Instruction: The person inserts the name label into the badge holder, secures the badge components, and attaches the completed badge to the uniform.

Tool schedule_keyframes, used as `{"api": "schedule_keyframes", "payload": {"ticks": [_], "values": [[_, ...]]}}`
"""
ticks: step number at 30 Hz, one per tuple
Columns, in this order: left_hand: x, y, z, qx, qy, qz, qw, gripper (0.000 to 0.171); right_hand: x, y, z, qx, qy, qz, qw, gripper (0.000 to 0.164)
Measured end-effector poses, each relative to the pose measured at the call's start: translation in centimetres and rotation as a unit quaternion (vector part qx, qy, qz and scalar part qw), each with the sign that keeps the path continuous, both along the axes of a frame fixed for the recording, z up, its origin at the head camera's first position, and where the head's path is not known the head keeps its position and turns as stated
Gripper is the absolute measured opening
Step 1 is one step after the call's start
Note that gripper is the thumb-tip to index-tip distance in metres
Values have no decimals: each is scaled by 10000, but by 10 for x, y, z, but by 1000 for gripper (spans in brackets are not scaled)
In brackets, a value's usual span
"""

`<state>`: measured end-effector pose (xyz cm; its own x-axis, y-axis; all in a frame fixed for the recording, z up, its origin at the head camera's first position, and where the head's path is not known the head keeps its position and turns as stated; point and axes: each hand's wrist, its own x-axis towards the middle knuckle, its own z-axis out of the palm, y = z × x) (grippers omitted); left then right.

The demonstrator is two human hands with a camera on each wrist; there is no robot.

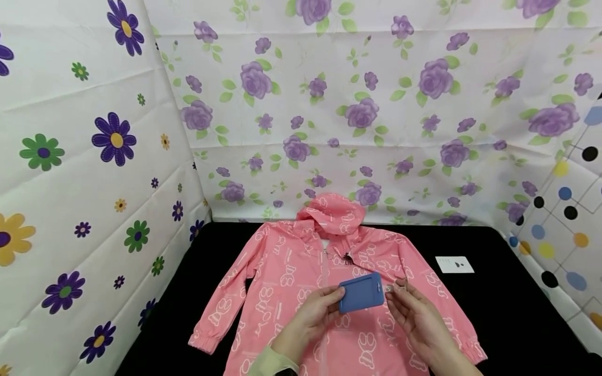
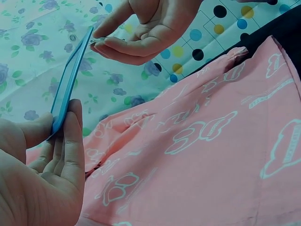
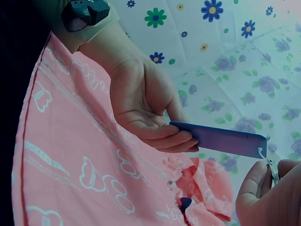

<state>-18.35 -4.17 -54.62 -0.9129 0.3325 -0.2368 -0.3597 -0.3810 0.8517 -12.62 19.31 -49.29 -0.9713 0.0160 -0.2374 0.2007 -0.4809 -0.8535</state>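
Observation:
My left hand (image 1: 314, 313) pinches one short end of a blue badge holder (image 1: 361, 293) between thumb and fingers, above a pink jacket. At the holder's other end, the thumb and fingertips of my right hand (image 1: 418, 318) pinch a small metal clip with a clear strap (image 3: 272, 165). In the right wrist view the strap reaches the slotted end of the holder. The left wrist view shows the holder (image 2: 70, 80) nearly edge-on. Under both hands the hooded pink jacket (image 1: 282, 297), printed with white outlines, lies spread with its front zipped and sleeves out.
A small white card (image 1: 454, 265) with dark marks lies on the black table (image 1: 188, 292), right of the jacket. Flower-printed cloth (image 1: 320, 104) hangs behind, with more patterned cloth at both sides. Something small and dark (image 1: 348, 258) sits on the jacket's chest.

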Motion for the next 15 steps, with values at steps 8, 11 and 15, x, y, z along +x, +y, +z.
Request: {"api": "schedule_keyframes", "payload": {"ticks": [8,11,15], "values": [[0,-5,1,9,-16,-121,9999,17,-1,1,0,173,-296,-125,9993,23],[0,-7,2,4,-40,-109,9999,19,-1,1,-1,153,-186,-85,9997,15],[0,-9,2,14,-50,-117,9999,18,-1,1,-3,141,-91,-55,9998,14]]}}
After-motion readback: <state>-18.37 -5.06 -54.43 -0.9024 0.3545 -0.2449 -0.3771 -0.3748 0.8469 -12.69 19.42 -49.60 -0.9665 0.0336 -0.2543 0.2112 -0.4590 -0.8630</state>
